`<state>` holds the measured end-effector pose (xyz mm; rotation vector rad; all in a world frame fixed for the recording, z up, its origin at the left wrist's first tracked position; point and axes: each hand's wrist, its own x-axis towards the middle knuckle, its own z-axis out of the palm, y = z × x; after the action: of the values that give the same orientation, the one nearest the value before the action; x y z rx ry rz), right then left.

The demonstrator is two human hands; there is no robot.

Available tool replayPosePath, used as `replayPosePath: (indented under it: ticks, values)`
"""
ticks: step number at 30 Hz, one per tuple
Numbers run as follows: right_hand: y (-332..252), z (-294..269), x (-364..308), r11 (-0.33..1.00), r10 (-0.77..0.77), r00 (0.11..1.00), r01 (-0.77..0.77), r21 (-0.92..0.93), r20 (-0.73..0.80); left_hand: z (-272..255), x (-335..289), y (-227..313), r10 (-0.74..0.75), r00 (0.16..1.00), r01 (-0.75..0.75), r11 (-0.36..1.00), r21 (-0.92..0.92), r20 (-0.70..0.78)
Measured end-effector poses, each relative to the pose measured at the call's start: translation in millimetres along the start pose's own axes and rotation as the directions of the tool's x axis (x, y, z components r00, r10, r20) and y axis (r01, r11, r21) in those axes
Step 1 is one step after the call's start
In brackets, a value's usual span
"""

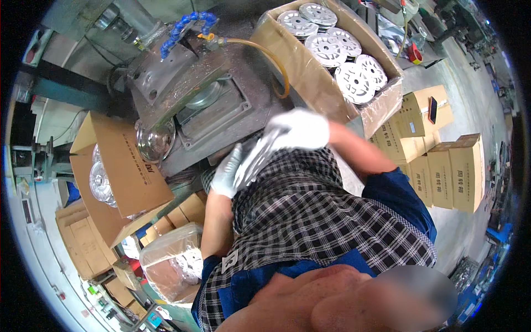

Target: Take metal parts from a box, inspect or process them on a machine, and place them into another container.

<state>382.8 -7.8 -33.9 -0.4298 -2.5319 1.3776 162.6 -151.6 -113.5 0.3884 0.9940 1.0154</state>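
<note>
- Both hands wear white gloves and grip one blurred silvery metal disc [255,157] in front of a checked apron
- Left hand [227,172] clasps its lower edge; right hand [301,130] closes on its upper edge
- Just beyond stands a grey press machine [193,94]; a cardboard box of patterned metal discs [332,47] sits to the right; an open box [119,166] with shiny discs lies left

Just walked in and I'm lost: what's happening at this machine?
A person in white gloves holds a round, shiny metal disc with both hands, the left hand at its lower edge and the right hand at its upper edge, in front of a grey press-like machine. An open cardboard box to the right holds similar patterned discs. Another box on the left holds more.
</note>
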Motion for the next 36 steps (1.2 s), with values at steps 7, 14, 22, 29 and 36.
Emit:
replayPosePath:
  ticks: [7, 14, 22, 29, 36]
  values:
    - [60, -124, -71, 0.659, 0.637, 0.456, 0.097, 0.746, -0.622, -61, -31, -3, 0.089, 0.986, -0.104, 0.989, -0.101, -0.138]
    - [225, -214, -108, 0.374, 0.921, 0.093, 0.052, 0.926, -0.378, -77, -66, 7, 0.208, 0.901, -0.259, 0.962, -0.087, -0.381]
    - [247, -223, -101, 0.491, 0.836, 0.009, -0.458, 0.741, -0.548, -118, -112, -18, 0.284, 0.707, -0.372, 0.928, 0.001, -0.647]
    - [271, -218, -105, 0.413, 0.572, -0.013, -0.86, 0.301, -0.82, -143, -131, -37, 0.276, 0.668, -0.334, 0.941, 0.052, -0.691]
    - [185, -171, -67, 0.381, 0.326, 0.361, -0.896, -0.228, -0.874, -127, -125, -24, 0.247, 0.661, -0.295, 0.954, 0.058, -0.709]
